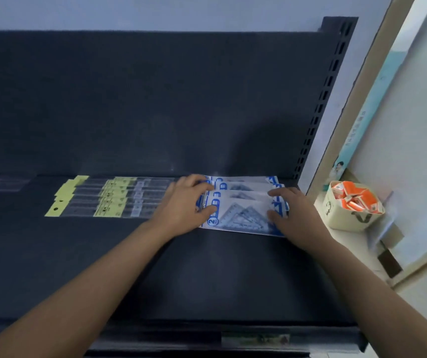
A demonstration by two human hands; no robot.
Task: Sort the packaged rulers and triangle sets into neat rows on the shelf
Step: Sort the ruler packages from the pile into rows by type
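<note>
Left hand (184, 205), right hand (294, 215): grips half-curled, apparently pinching opposite edges of triangle set packs (243, 210).

A numeral 2 inside a blue-and-white circle is printed at the near left corner of the front triangle set package (243, 215). The yellow cards on the ruler packages (109, 202) carry dark characters, too blurred to read. Marks on the beige bin (341, 215), the shelf-edge label (255, 339) and the wall poster (357, 130) are also illegible.
</note>
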